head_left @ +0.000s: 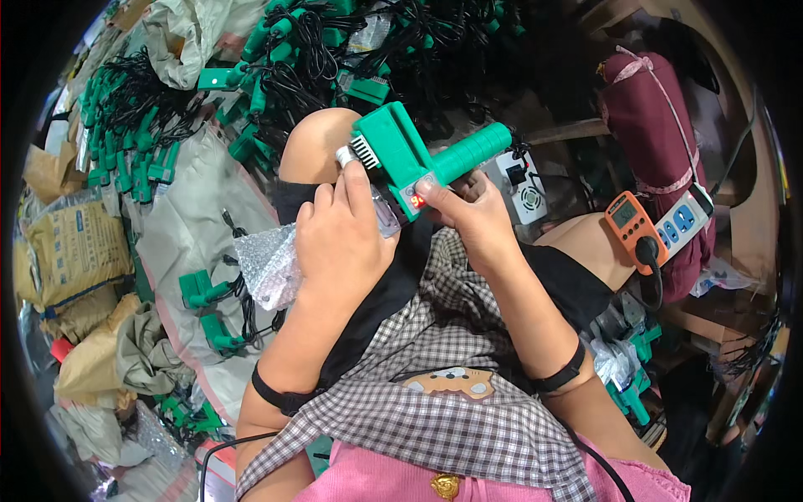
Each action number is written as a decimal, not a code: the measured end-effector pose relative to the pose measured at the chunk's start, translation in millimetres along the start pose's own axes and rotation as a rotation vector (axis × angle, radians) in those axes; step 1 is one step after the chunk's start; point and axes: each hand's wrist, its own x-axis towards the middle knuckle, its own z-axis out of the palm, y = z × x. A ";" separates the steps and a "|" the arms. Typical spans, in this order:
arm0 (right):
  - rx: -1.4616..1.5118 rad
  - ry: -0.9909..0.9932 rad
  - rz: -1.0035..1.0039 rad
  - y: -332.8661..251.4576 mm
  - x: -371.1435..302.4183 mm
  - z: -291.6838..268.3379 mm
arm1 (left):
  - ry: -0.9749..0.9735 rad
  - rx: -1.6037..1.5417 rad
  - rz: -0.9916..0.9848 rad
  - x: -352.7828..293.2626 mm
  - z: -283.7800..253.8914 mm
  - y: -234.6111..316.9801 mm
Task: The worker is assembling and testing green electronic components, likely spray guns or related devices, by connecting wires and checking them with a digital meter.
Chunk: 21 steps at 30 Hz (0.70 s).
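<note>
Green plastic makes up the tool (pixel 393 134) held over the lap by the right hand (pixel 483 222), whose thumb lies on its front beside a small red-lit display (pixel 416 201) while the other fingers curl close under the ribbed handle (pixel 473 154), partly hidden from above. The body of the tool reaches from that thumb toward the left fingers, and its row of pale teeth (pixel 365 151) sits just beside the left index fingertip. A small white tip (pixel 342 156) shows right at that fingertip (whether the left hand (pixel 345 243) grips it or only touches it, I cannot tell). The left fingers are bent and close together, and bubble wrap (pixel 261 259) pokes out on the wrist side of them, passing beneath the palm. Beyond the left fingertips lies a bare knee (pixel 314 138), and farther off, up and to the left of them, is a heap of green tools with black cords (pixel 125 155). To the right of the right fingers stands a white box with a round fan grille (pixel 527 199); well beyond it in the same direction, an orange meter (pixel 626 219) is near a white power strip (pixel 669 230), with a tied maroon roll (pixel 648 113) behind them
</note>
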 end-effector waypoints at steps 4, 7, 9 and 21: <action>0.075 -0.040 -0.048 -1.8 0.6 3.2 | 0.015 -0.045 0.001 2.8 0.7 -1.0; 0.028 -0.063 -0.036 -0.7 2.7 0.4 | 0.039 -0.046 0.020 0.7 3.4 -1.5; 0.022 -0.014 -0.051 1.1 1.6 1.9 | 0.041 -0.040 0.014 1.1 2.2 -1.5; -0.016 -0.049 -0.187 4.5 0.0 10.1 | 0.017 -0.002 -0.005 0.5 2.7 -0.3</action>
